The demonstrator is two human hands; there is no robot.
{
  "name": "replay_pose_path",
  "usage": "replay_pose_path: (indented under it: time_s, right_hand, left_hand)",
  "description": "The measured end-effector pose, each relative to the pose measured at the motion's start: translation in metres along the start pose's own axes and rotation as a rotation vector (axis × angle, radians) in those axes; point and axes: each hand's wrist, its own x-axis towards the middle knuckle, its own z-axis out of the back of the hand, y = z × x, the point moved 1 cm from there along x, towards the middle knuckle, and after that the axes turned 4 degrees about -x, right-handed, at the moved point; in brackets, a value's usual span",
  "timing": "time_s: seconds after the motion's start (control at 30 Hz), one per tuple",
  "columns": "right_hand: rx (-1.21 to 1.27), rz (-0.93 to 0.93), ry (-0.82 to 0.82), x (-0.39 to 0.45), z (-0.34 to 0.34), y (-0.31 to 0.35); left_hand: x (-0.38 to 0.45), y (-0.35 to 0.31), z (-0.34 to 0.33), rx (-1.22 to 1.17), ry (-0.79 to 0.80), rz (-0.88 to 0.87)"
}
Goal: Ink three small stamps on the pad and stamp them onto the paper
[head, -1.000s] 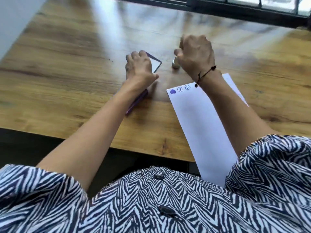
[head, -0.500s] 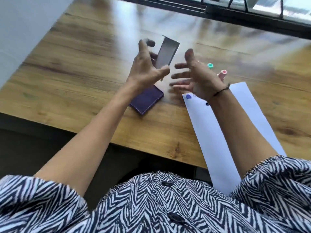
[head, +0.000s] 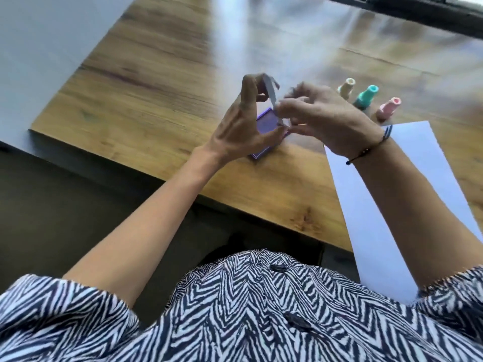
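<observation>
A purple ink pad (head: 266,124) lies on the wooden table (head: 156,82), mostly hidden behind my hands. My left hand (head: 243,126) and my right hand (head: 324,118) both grip its clear lid (head: 273,96), held tilted above the pad. Three small stamps stand upright beyond my right hand: a cream stamp (head: 346,87), a teal stamp (head: 366,96) and a pink stamp (head: 389,108). The white paper (head: 407,163) lies under my right forearm, which covers its stamped corner.
The table's near edge (head: 235,207) runs diagonally in front of me, with dark floor below it. A grey wall (head: 47,48) borders the table on the left. A dark window frame (head: 431,11) runs along the far side.
My left hand lifted the lid off the pad. My right hand let go of a stamp and came over to grip the lid too. The camera shifted, showing all three stamps standing.
</observation>
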Motion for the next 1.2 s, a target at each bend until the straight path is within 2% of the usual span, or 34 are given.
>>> replay_pose_path:
  time_s: [0.07, 0.1, 0.2, 0.3, 0.5, 0.8, 1.2]
  right_hand:
    - [-0.490, 0.128, -0.244, 0.000, -0.006, -0.002]
    - [-0.686, 0.189, -0.307, -0.002, -0.011, -0.005]
    - [-0.891, 0.197, -0.249, -0.005, -0.028, -0.019]
    - [-1.004, 0.144, -0.169, -0.004, -0.046, -0.033]
    - [-1.031, 0.150, -0.251, -0.005, -0.053, -0.032]
    - [-1.037, 0.090, -0.172, 0.004, -0.058, -0.025]
    - [-0.979, 0.003, -0.246, 0.019, -0.074, -0.021]
  left_hand:
    - [-0.011, 0.010, 0.008, 0.034, 0.018, 0.042]
    - [-0.017, 0.017, 0.013, 0.008, -0.014, 0.094]
    - [-0.029, 0.030, 0.025, -0.268, -0.136, 0.361]
    - [-0.031, 0.036, 0.027, -0.344, -0.114, 0.476]
    - [-0.028, 0.035, 0.020, -0.343, -0.023, 0.465]
    - [-0.030, 0.030, 0.022, -0.346, 0.002, 0.491]
    - [-0.024, 0.025, 0.028, -0.365, 0.007, 0.542]
